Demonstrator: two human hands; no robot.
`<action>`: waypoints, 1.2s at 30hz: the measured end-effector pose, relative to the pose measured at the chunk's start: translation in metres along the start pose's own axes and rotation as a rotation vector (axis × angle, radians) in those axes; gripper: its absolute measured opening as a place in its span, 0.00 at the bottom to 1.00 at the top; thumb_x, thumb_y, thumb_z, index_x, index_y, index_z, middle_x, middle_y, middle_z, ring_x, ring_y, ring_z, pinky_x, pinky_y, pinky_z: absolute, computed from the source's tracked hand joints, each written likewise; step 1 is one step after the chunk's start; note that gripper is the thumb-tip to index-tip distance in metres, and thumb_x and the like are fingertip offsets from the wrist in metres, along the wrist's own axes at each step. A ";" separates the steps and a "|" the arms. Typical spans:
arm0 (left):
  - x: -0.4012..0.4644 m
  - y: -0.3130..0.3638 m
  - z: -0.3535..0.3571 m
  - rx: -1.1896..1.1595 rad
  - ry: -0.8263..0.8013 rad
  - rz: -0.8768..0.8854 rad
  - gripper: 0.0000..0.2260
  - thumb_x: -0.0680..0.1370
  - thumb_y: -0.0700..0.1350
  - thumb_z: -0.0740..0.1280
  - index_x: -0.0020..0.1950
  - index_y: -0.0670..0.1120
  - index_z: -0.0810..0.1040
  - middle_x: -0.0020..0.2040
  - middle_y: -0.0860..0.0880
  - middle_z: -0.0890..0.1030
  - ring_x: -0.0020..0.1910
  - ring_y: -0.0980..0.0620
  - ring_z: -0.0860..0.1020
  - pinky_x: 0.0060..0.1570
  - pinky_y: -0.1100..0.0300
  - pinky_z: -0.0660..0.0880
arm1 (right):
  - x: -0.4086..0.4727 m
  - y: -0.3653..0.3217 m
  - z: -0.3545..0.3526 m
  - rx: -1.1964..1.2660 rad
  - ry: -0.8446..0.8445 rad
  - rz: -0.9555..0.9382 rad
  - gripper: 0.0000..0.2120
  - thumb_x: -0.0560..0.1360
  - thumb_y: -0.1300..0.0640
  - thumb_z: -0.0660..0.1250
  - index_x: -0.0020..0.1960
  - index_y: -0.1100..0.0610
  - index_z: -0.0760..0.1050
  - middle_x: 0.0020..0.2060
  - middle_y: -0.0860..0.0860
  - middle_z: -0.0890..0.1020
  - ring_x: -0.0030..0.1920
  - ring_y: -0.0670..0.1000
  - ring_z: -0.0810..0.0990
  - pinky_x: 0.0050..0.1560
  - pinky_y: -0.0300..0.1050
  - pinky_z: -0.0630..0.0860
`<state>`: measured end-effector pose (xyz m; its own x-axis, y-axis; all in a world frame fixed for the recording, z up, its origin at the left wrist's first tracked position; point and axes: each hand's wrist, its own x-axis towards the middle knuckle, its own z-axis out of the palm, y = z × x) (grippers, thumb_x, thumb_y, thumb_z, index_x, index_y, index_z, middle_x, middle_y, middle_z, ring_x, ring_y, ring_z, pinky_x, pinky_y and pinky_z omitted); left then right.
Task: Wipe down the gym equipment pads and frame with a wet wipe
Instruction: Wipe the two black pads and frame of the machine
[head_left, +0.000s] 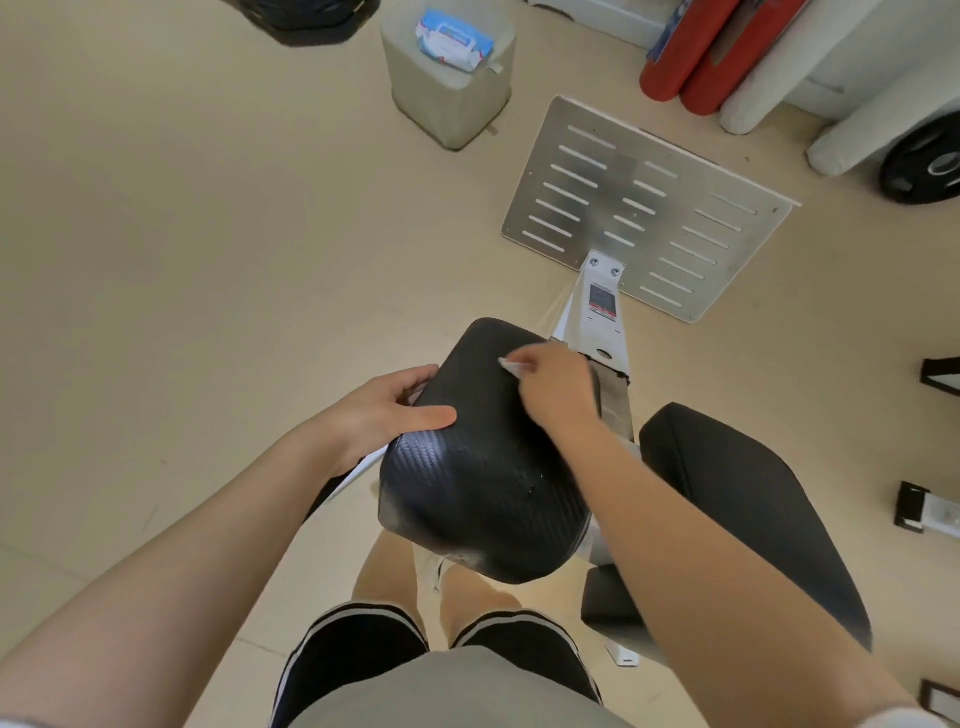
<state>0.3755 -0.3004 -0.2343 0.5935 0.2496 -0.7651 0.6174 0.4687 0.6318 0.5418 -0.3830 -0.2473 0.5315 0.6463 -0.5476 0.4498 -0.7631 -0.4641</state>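
Observation:
A black textured pad sits atop the machine's white frame in the middle of the view. My left hand grips the pad's left edge, thumb lying on top and fingers curled round the side. My right hand presses down on the pad's far right part, fingers curled on a white wet wipe of which only a small corner shows. Small wet spots glisten on the pad near its centre. A second black pad lies lower at the right.
The slotted metal footplate lies ahead on the beige floor. A pack of wet wipes rests on a grey stool. Red and white rolls and a black weight plate stand at the far right.

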 end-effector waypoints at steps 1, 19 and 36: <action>0.000 -0.001 0.000 -0.022 -0.003 0.013 0.18 0.74 0.38 0.67 0.63 0.49 0.74 0.56 0.52 0.81 0.51 0.55 0.81 0.49 0.64 0.77 | 0.001 -0.018 0.006 -0.011 -0.037 -0.090 0.12 0.76 0.64 0.59 0.51 0.56 0.81 0.50 0.56 0.82 0.53 0.56 0.79 0.55 0.46 0.74; 0.015 0.003 -0.021 0.194 0.024 0.015 0.28 0.74 0.50 0.68 0.73 0.48 0.64 0.70 0.53 0.70 0.68 0.54 0.68 0.65 0.61 0.64 | 0.049 -0.025 0.015 0.012 0.013 0.140 0.17 0.76 0.69 0.56 0.57 0.59 0.78 0.56 0.58 0.79 0.57 0.57 0.75 0.59 0.45 0.70; 0.014 -0.009 -0.046 0.137 0.044 0.006 0.18 0.78 0.52 0.62 0.67 0.52 0.69 0.56 0.57 0.76 0.58 0.57 0.74 0.63 0.59 0.68 | 0.016 -0.040 0.019 0.025 -0.160 -0.317 0.14 0.75 0.68 0.60 0.48 0.56 0.81 0.49 0.49 0.80 0.52 0.48 0.77 0.56 0.37 0.70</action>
<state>0.3542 -0.2622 -0.2563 0.5762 0.2900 -0.7641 0.6806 0.3474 0.6451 0.5189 -0.3418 -0.2509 0.2482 0.8446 -0.4745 0.5558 -0.5253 -0.6444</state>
